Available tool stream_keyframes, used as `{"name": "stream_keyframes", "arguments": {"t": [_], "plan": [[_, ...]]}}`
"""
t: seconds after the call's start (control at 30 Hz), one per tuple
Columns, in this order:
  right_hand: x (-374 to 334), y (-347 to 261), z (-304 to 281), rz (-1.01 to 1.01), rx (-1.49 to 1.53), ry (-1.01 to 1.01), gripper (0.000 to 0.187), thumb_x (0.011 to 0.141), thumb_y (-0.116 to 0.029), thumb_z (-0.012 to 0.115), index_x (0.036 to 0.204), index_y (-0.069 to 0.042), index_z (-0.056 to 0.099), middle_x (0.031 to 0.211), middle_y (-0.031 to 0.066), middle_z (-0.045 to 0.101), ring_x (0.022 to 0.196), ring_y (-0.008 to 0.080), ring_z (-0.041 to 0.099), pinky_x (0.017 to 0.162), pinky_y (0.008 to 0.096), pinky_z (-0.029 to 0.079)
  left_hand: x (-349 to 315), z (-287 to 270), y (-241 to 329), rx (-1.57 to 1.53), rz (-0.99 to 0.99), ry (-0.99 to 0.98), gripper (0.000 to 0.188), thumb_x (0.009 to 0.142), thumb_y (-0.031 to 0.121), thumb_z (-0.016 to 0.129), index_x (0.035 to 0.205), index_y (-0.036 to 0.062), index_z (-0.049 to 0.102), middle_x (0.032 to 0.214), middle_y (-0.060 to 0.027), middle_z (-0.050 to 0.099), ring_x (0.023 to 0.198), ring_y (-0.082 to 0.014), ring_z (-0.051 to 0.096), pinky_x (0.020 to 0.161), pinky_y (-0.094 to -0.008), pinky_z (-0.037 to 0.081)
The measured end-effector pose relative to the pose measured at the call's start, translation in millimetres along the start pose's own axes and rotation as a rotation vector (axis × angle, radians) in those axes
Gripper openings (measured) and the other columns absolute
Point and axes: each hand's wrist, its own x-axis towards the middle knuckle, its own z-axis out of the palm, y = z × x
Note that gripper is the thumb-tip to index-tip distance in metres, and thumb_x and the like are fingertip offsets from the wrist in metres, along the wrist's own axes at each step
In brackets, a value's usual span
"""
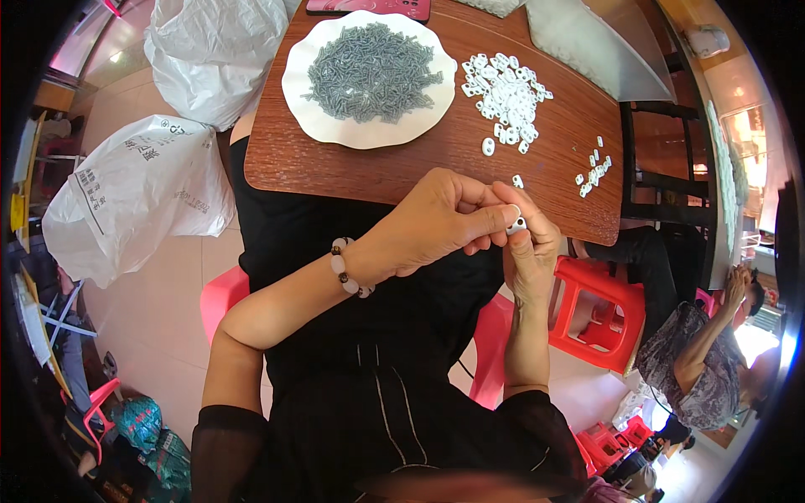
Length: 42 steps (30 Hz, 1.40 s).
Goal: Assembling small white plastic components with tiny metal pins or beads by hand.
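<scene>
Just off the table's near edge, my two hands meet around a small white two-hole plastic piece [517, 225]. My left hand [436, 220], with a beaded bracelet on the wrist, is closed, its thumb tip pressed against the piece. My right hand [532, 243] pinches the same piece from the other side between thumb and fingers. Whether a smaller part sits between the fingertips is hidden. Just beyond my fingers, one loose white piece [517, 181] lies on the table. A pile of similar white pieces [507, 94] lies farther back, beside a scalloped white plate [306, 126] heaped with small grey tubes [369, 71].
Another small group of white pieces [595, 173] lies toward the right edge of the brown table [377, 172]. A pink phone [369, 7] rests at the back. White bags [142, 197] stand at left. A red stool [599, 314] and a seated person [696, 360] are at right.
</scene>
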Motion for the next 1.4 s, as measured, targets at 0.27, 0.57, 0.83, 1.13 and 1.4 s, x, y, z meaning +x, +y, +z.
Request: {"name": "stream_keyframes", "arguments": {"t": [0.27,0.57,0.83,1.13,1.4], "plan": [[2,0,0,-0.026,0.021,-0.044,0.053,0.089,-0.039,0.063,0.118,0.005,0.060,0.115,0.0157,0.059,0.103,0.0207,0.057,0.088,0.0305,0.044,-3,-6,1,0.053,-0.015,-0.038,0.022,0.089,0.020,0.066,0.089,-0.0016,0.070,0.071,-0.0039,0.065,0.059,-0.0061,0.054,0.053,-0.0195,0.042],[4,1,-4,-0.062,0.031,-0.046,0.051,0.086,-0.039,0.066,0.112,0.005,0.064,0.118,0.0219,0.060,0.100,0.0228,0.057,0.086,0.0324,0.045,-3,-8,-5,-0.016,-0.007,-0.110,0.022,0.092,0.017,0.061,0.095,-0.0031,0.068,0.077,-0.0058,0.066,0.063,-0.0072,0.053,0.058,-0.0194,0.043],[3,-1,-2,-0.005,0.112,-0.056,0.048,0.085,-0.034,0.068,0.113,0.006,0.063,0.119,0.0229,0.059,0.100,0.0220,0.058,0.086,0.0320,0.046,-5,-3,-3,0.064,0.012,-0.069,0.019,0.092,0.015,0.061,0.090,-0.0024,0.069,0.074,-0.0051,0.064,0.062,-0.0066,0.052,0.056,-0.0195,0.042],[6,-1,-9,0.012,0.163,-0.130,0.047,0.085,-0.032,0.068,0.113,0.006,0.063,0.117,0.0241,0.059,0.103,0.0244,0.059,0.089,0.0340,0.046,-7,0,-7,0.044,0.002,-0.008,0.019,0.091,0.015,0.061,0.093,-0.0021,0.069,0.073,-0.0052,0.064,0.060,-0.0066,0.052,0.054,-0.0197,0.042],[6,-2,-9,0.071,0.182,-0.116,0.049,0.084,-0.034,0.069,0.115,0.004,0.063,0.118,0.0233,0.060,0.102,0.0233,0.059,0.089,0.0341,0.046,-6,2,-7,0.074,0.056,0.019,0.019,0.092,0.013,0.059,0.100,-0.0014,0.069,0.073,-0.0050,0.065,0.059,-0.0062,0.051,0.054,-0.0200,0.042]]}}
